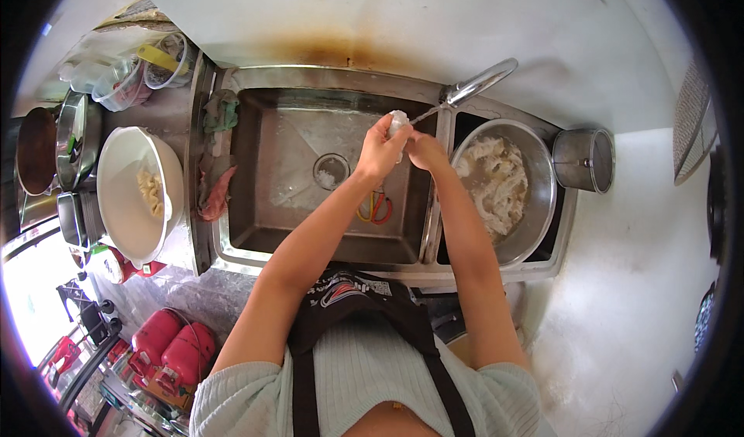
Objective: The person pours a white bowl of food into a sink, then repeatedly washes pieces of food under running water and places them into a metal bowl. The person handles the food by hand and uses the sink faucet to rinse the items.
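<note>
Over the stainless steel sink basin, my left hand grips a wet, whitish piece of food. My right hand meets it from the right, its fingers closed at the lower part of the same piece; the fingertips are partly hidden. A thin stream of water runs from the chrome faucet down to the hands. Below my left wrist, scissors with red and yellow handles lie in the basin, their blades mostly covered by the wrist. White scraps sit in the drain strainer.
At right, a steel bowl holds cloudy water and pale pieces, beside a metal cylindrical container. To the left stands a white plastic bowl with pale, curled pieces. Rags hang along the basin's left edge. Red gas cylinders stand lower left.
</note>
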`<state>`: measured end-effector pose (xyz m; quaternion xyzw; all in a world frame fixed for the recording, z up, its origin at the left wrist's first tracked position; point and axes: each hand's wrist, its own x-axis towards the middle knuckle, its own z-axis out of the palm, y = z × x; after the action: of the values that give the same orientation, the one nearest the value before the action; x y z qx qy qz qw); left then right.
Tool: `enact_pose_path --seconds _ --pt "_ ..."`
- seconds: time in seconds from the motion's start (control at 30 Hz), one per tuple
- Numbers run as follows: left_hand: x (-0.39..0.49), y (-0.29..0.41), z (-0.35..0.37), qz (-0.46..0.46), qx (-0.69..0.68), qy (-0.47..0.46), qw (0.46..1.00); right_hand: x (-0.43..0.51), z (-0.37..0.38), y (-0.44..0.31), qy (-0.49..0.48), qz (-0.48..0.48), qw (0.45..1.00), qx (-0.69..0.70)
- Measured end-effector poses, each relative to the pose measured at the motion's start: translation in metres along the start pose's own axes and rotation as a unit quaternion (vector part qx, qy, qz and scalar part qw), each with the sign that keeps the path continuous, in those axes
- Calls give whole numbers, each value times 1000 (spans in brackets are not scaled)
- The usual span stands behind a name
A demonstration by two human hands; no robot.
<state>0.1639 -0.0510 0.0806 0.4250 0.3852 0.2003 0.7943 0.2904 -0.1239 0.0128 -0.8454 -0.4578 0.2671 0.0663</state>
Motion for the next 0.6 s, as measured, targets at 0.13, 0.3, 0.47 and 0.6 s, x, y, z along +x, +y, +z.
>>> enact_pose_path --seconds 0.13,0.3,0.47,0.6 --pt "5 -12 -3 20 42 -39 998 -1 -20 -13 -92 215 727 645" --pt "7 -14 -14 9 221 -21 975 -3 -38 -39 21 143 602 786" --pt "27 -5 16 42 191 137 971 -15 -32 -69 94 73 626 771" --pt "32 1 42 95 226 196 949 -19 -33 -71 140 31 529 836"
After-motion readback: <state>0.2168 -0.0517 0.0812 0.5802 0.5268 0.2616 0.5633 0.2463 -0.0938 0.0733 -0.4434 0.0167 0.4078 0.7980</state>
